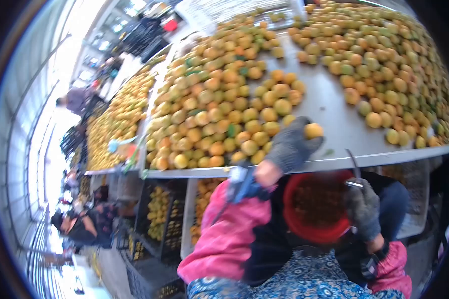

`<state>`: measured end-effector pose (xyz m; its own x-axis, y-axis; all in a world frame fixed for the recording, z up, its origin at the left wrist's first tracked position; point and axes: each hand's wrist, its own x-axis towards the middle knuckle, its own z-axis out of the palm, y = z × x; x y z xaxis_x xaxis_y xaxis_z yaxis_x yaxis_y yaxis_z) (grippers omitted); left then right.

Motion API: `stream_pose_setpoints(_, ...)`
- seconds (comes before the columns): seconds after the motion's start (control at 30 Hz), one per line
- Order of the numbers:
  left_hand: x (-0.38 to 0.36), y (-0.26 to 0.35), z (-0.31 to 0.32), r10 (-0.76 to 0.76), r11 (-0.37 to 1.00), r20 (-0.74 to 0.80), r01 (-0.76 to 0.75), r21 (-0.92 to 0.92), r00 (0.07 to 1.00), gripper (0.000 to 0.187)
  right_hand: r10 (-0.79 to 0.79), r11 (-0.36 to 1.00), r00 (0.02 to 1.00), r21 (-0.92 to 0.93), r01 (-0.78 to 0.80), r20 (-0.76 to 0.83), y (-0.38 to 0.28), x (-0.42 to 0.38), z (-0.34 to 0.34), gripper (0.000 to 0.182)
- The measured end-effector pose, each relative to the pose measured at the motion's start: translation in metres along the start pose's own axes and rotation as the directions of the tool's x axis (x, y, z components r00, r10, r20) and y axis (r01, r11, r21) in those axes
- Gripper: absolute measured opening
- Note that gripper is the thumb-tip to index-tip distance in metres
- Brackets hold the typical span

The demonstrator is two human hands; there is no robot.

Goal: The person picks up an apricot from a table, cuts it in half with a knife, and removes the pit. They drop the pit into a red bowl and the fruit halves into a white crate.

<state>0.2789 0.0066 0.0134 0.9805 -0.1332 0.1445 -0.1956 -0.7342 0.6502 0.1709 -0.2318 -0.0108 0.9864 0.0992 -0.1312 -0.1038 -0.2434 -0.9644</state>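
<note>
My left hand (292,145), in a dark grey glove, is closed around one yellow-orange fruit (314,131) above the front edge of the metal table (317,102). Gloved too, my right hand (363,207) holds a small tool with a thin curved blade (353,164) pointing up toward the table edge. Between my knees, below the table, sits a red bucket (318,238) with brownish contents that are too blurred to name. A large pile of round fruits (209,104) lies left of my left hand.
Another fruit pile (384,65) covers the table's right side. Crates with fruit (157,212) stand under the table at left. Other people (85,226) are at the far left, one near a farther fruit table (115,122). A white crate (224,11) is at the back.
</note>
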Motion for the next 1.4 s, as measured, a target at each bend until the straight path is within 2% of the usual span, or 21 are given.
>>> stream_pose_setpoints(0.03, -0.006, -0.014, 0.010, 0.076, 0.957, -0.073, -0.094, -0.276, 0.994, 0.033, -0.048, 0.991, 0.999, -0.127, 0.047, 0.000, -0.004, 0.001, -0.001, 0.023)
stream_pose_setpoints(0.07, -0.023, -0.003, 0.000, -0.126, 0.872, 0.071, 0.145, -0.468, 0.989, 0.037, -0.080, 0.996, 0.997, -0.041, 0.080, 0.010, -0.009, 0.000, 0.001, 0.022)
stream_pose_setpoints(0.1, -0.040, 0.004, 0.003, -0.272, 0.623, 0.164, 0.303, -0.721, 0.948, 0.038, 0.165, 0.970, 0.982, 0.163, -0.178, 0.088, -0.038, -0.006, 0.001, 0.021)
stream_pose_setpoints(0.13, -0.055, 0.004, 0.009, -0.290, 0.414, 0.169, 0.282, -0.866, 0.942, 0.042, 0.037, 0.983, 0.997, 0.177, -0.047, 0.063, -0.032, -0.006, 0.008, 0.021)
stream_pose_setpoints(0.17, -0.070, 0.005, 0.022, -0.310, 0.129, 0.152, 0.199, -0.971, 0.939, 0.052, 0.048, 0.977, 0.995, 0.202, -0.065, 0.088, -0.034, -0.008, 0.013, 0.021)
stream_pose_setpoints(0.23, -0.092, 0.010, 0.037, -0.326, -0.166, 0.191, 0.143, -0.976, 0.926, 0.054, 0.055, 0.937, 0.985, 0.332, -0.108, 0.166, -0.049, -0.013, 0.020, 0.020)
stream_pose_setpoints(0.3, -0.107, 0.035, 0.041, -0.357, -0.184, 0.167, 0.106, -0.977, 0.919, 0.057, -0.098, 0.966, 0.983, 0.253, 0.057, 0.152, -0.034, -0.015, 0.031, 0.021)
stream_pose_setpoints(0.4, -0.125, 0.053, 0.050, -0.361, -0.237, 0.145, 0.060, -0.970, 0.921, 0.061, -0.167, 0.979, 0.967, 0.145, 0.141, 0.192, -0.029, -0.022, 0.038, 0.026)
stream_pose_setpoints(0.57, -0.142, 0.076, 0.052, -0.375, -0.298, 0.167, 0.053, -0.953, 0.912, 0.070, -0.142, 0.981, 0.965, 0.164, 0.108, 0.218, -0.041, -0.036, 0.039, 0.034)
stream_pose_setpoints(0.73, -0.150, 0.087, 0.045, -0.370, -0.132, 0.065, 0.017, -0.991, 0.927, 0.063, -0.173, 0.979, 0.948, 0.154, 0.135, 0.268, -0.038, -0.044, 0.040, 0.035)
stream_pose_setpoints(0.9, -0.152, 0.095, 0.036, -0.409, -0.130, 0.005, -0.052, -0.990, 0.913, 0.050, -0.231, 0.967, 0.935, 0.174, 0.188, 0.271, -0.038, -0.047, 0.039, 0.034)
stream_pose_setpoints(0.97, -0.151, 0.091, 0.028, -0.350, 0.081, -0.084, -0.060, -0.995, 0.933, 0.048, -0.248, 0.956, 0.936, 0.216, 0.196, 0.248, -0.038, -0.045, 0.035, 0.034)
stream_pose_setpoints(1.0, -0.152, 0.086, 0.024, -0.354, 0.081, -0.084, -0.059, -0.995, 0.931, 0.048, -0.264, 0.961, 0.906, 0.175, 0.216, 0.330, -0.037, -0.042, 0.028, 0.033)
stream_pose_setpoints(1.07, -0.155, 0.075, 0.016, -0.317, 0.387, -0.058, 0.074, -0.919, 0.947, 0.046, -0.253, 0.966, 0.840, 0.079, 0.245, 0.481, -0.038, -0.034, 0.013, 0.029)
stream_pose_setpoints(1.1, -0.156, 0.072, 0.010, -0.321, 0.387, -0.057, 0.076, -0.919, 0.945, 0.046, -0.250, 0.967, 0.838, 0.081, 0.242, 0.484, -0.031, -0.030, 0.007, 0.029)
stream_pose_setpoints(1.17, -0.154, 0.067, -0.004, -0.219, 0.576, 0.049, 0.170, -0.799, 0.974, 0.047, -0.584, 0.676, 0.542, -0.008, 0.737, 0.604, -0.023, -0.020, 0.003, 0.029)
stream_pose_setpoints(1.2, -0.154, 0.061, -0.008, -0.191, 0.612, 0.088, 0.188, -0.768, 0.978, 0.050, -0.400, 0.862, 0.688, -0.008, 0.507, 0.605, -0.034, -0.024, -0.003, 0.029)
stream_pose_setpoints(1.3, -0.152, 0.051, -0.021, -0.081, 0.787, 0.193, 0.182, -0.589, 0.978, 0.048, -0.251, 0.865, 0.651, -0.135, 0.483, 0.716, -0.038, -0.018, -0.006, 0.027)
stream_pose_setpoints(1.33, -0.152, 0.053, -0.026, -0.123, 0.779, 0.270, 0.261, -0.570, 0.955, 0.047, -0.258, 0.864, 0.638, -0.123, 0.489, 0.726, -0.041, -0.019, -0.008, 0.027)
stream_pose_setpoints(1.37, -0.151, 0.048, -0.025, -0.145, 0.786, 0.248, 0.264, -0.558, 0.958, 0.047, -0.164, 0.842, 0.652, -0.239, 0.484, 0.740, -0.046, -0.020, -0.008, 0.023)
stream_pose_setpoints(1.4, -0.150, 0.039, -0.021, -0.043, 0.854, 0.274, 0.178, -0.489, 0.961, 0.049, -0.081, 0.805, 0.657, -0.339, 0.487, 0.750, -0.050, -0.019, -0.004, 0.020)
